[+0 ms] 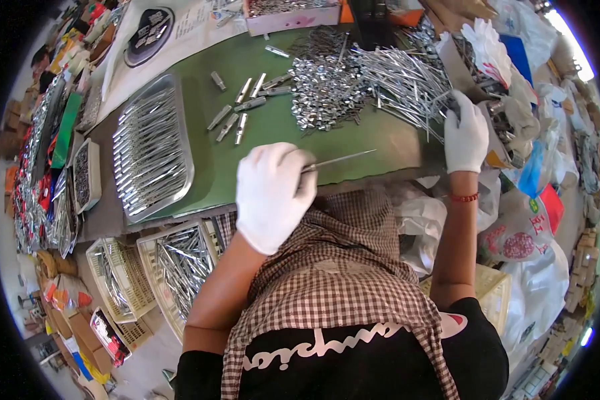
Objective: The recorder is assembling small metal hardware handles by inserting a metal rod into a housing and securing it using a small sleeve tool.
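Observation:
My left hand (273,193), in a white glove, is closed around a thin metal rod (343,160). The rod's narrow end points right over the front of the green work mat (227,170). At the right end of a pile of loose metal rods (407,83), my gloved right hand (467,137) has its fingers bent among the rod ends; what they pinch is hidden. Left of that pile lies a heap of small shiny metal parts (327,90). Several short metal sleeves (240,129) are scattered between the heap and a metal tray (188,163) lined with assembled rods.
A pink-sided box (293,21) of small parts stands at the back. Yellowish plastic baskets (155,267) with metal pieces sit below the table's left front edge. Plastic bags (513,233) crowd the right side. A narrow box (95,173) is left of the tray.

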Demonstrator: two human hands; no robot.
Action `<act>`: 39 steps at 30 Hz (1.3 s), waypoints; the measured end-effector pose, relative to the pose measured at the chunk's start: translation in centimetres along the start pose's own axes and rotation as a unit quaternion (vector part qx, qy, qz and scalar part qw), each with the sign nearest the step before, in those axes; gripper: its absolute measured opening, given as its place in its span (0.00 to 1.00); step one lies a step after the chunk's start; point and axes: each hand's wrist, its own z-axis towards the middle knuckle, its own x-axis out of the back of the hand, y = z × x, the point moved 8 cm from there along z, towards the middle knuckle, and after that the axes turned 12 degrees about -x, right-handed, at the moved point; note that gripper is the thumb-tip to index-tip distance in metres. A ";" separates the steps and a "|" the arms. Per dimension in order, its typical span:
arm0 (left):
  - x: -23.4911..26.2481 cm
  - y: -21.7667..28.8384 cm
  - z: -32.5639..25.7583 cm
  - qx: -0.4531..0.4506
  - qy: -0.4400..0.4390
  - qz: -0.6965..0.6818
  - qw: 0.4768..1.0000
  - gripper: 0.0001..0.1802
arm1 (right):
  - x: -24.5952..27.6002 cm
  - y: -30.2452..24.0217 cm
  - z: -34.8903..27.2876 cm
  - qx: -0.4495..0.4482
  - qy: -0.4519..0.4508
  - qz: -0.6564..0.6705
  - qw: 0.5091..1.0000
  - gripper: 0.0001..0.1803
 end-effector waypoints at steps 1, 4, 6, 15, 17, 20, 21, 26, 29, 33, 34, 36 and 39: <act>1.5 -0.4 -0.5 -0.007 0.008 0.026 1.000 0.12 | -0.3 -0.4 0.6 0.012 -0.001 -0.020 1.000 0.17; 6.4 -3.5 -2.4 -0.005 0.051 0.083 0.995 0.14 | -2.1 -0.6 1.3 0.121 -0.049 -0.100 0.986 0.15; 9.9 -7.8 -3.1 0.051 0.048 0.136 0.988 0.11 | -1.9 -0.1 2.0 0.122 -0.092 -0.144 0.978 0.12; 16.4 -25.7 -3.5 0.132 -0.057 0.184 0.972 0.15 | -2.6 -1.5 3.1 0.222 -0.150 -0.179 0.947 0.14; 15.6 -27.5 -3.2 0.166 -0.122 0.201 0.958 0.15 | -2.6 -1.4 3.0 0.235 -0.150 -0.182 0.943 0.13; 14.7 -29.2 -2.8 0.142 -0.168 0.205 0.954 0.15 | -2.3 -0.6 3.1 0.186 -0.197 -0.199 0.942 0.12; 14.8 -29.5 -2.6 0.140 -0.168 0.203 0.955 0.15 | -1.9 -0.4 3.1 0.184 -0.197 -0.202 0.942 0.12; 14.0 -28.7 -2.0 0.125 -0.200 0.249 0.939 0.15 | 1.0 -0.2 3.0 0.156 -0.172 -0.207 0.950 0.13; 11.9 -25.1 0.5 0.017 -0.130 0.277 0.952 0.13 | 2.8 -1.3 2.9 0.127 -0.123 -0.125 0.976 0.15; 4.0 -17.9 5.1 -0.147 -0.185 0.255 0.938 0.12 | 2.5 -5.3 0.5 0.151 -0.155 0.022 0.976 0.16; 2.5 -16.7 6.0 -0.168 -0.207 0.248 0.931 0.12 | 2.6 -7.3 -0.6 0.161 -0.160 0.036 0.973 0.16; -0.2 -16.9 6.9 -0.173 -0.272 0.244 0.915 0.11 | 2.8 -10.8 -2.9 0.170 -0.183 0.074 0.966 0.15; -2.2 -17.9 7.6 -0.184 -0.299 0.236 0.906 0.11 | 2.8 -11.8 -5.6 0.131 -0.228 0.132 0.956 0.12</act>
